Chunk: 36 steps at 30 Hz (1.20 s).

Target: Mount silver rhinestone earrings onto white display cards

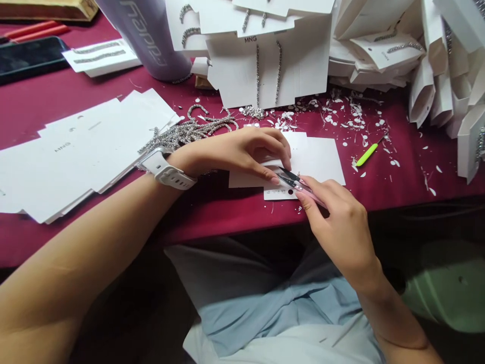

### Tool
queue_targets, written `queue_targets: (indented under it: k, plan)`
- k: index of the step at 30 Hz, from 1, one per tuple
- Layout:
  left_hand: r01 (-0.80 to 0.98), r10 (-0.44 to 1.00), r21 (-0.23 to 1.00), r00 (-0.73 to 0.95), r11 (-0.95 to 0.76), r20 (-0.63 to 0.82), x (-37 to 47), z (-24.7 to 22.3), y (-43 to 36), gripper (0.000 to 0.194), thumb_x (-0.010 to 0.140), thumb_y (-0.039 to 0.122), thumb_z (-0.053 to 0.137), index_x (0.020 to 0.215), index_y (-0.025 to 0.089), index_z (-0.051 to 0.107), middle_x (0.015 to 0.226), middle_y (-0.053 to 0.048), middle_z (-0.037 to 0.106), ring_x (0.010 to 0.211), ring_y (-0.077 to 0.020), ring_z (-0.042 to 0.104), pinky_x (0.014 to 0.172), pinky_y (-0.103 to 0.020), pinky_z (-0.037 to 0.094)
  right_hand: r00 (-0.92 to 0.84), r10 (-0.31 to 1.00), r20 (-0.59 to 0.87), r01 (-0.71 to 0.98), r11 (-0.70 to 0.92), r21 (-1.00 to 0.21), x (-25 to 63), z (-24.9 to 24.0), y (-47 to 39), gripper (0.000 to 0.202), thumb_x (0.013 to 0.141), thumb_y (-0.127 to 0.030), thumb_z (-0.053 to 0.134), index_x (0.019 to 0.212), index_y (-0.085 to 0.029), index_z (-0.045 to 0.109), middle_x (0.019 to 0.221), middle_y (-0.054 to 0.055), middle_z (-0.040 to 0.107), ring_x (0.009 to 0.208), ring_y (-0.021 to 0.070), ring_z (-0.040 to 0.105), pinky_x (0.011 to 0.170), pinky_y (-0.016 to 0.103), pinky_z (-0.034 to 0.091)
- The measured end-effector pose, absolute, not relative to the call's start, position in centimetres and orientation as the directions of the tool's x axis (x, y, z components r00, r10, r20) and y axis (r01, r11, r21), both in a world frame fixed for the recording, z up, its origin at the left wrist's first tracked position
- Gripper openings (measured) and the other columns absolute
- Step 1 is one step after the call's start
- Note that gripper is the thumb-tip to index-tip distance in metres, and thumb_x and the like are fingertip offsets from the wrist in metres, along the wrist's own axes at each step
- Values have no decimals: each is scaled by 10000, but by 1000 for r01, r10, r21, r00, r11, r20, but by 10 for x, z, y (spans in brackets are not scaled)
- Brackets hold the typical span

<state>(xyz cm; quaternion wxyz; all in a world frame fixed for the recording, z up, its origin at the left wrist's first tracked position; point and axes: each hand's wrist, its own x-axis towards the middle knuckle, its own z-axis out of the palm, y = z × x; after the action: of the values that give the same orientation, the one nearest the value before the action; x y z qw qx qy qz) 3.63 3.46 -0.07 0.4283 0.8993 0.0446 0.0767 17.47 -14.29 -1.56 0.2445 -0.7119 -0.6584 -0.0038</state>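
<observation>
My right hand (333,217) is closed around small thread snips (303,188), whose dark blades point up and left. Over the white card (322,156) on the table, my left hand (252,151) curves with thumb and fingers near the blade tips. What my left fingers pinch, if anything, is too small to make out. The card lies unfolded at the table's front edge, with a printed strip and a dark round hole toward me. Beside my left wrist is a pile of silvery beaded chains (189,130).
White cards (76,146) are stacked at the left, near a phone (32,58). A purple cup (151,40) stands behind. Cards with chains (269,71) and folded cards (435,65) fill the back and right. A yellow-green handled tool (367,155) lies among white scraps.
</observation>
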Motion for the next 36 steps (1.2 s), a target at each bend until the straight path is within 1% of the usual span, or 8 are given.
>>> queue_targets:
  k: [2, 6, 11, 14, 19, 25, 31, 36]
  plan:
    - [22, 153, 788, 984, -615, 92, 36, -1, 35, 226, 742, 279, 658, 951, 195, 661, 1017, -43, 570, 1006, -156, 524, 905, -268, 393, 152, 930, 335, 925, -15, -378, 172, -17, -143, 296, 844, -291, 510, 1059, -125, 629, 838, 56, 643, 782, 189, 599, 712, 292, 444]
    - [37, 168, 804, 983, -593, 78, 36, -2, 35, 208, 730, 254, 667, 927, 185, 670, 1019, -50, 570, 997, -160, 531, 903, -280, 399, 188, 924, 334, 901, -27, -432, 169, -18, -144, 289, 836, -271, 521, 1047, -109, 634, 834, 66, 643, 783, 194, 593, 720, 307, 456]
    - [55, 180, 820, 982, -569, 58, 37, -1, 33, 145, 732, 235, 656, 861, 169, 667, 1024, -50, 562, 1004, -154, 527, 893, -265, 408, 273, 913, 303, 842, -75, -534, 166, -17, -144, 282, 815, -232, 549, 1057, -122, 642, 827, 57, 646, 794, 183, 583, 727, 299, 466]
    - [72, 186, 814, 982, -576, 45, 37, 1, 32, 129, 735, 232, 646, 838, 156, 661, 1017, -47, 561, 995, -149, 529, 872, -253, 414, 314, 900, 302, 821, -98, -562, 163, -17, -143, 268, 799, -205, 566, 1041, -131, 653, 813, 48, 651, 784, 178, 577, 714, 293, 465]
    - [85, 189, 809, 981, -581, 33, 37, 2, 31, 119, 748, 242, 625, 817, 149, 654, 1007, -45, 559, 957, -136, 536, 841, -238, 423, 346, 884, 315, 811, -113, -574, 160, -18, -143, 246, 797, -187, 562, 1014, -136, 667, 792, 45, 657, 767, 175, 562, 698, 290, 457]
    - [79, 186, 814, 982, -575, 36, 38, 3, 31, 98, 750, 220, 620, 803, 144, 650, 992, -46, 557, 947, -126, 539, 836, -221, 424, 360, 861, 360, 824, -114, -555, 157, -19, -142, 227, 792, -180, 567, 986, -141, 678, 752, 37, 653, 731, 167, 543, 678, 282, 443]
    - [79, 183, 809, 983, -582, 36, 38, 4, 30, 82, 764, 207, 609, 787, 136, 643, 985, -51, 555, 908, -116, 543, 783, -202, 438, 365, 855, 367, 823, -113, -556, 157, -19, -142, 225, 790, -169, 568, 984, -142, 680, 725, 34, 648, 716, 161, 538, 668, 273, 439]
    - [70, 178, 819, 983, -570, 40, 38, 4, 30, 66, 762, 190, 609, 771, 128, 629, 999, -64, 552, 897, -121, 544, 793, -219, 442, 376, 850, 369, 820, -119, -560, 156, -19, -141, 223, 786, -162, 573, 979, -147, 683, 717, 30, 649, 709, 158, 530, 660, 273, 436]
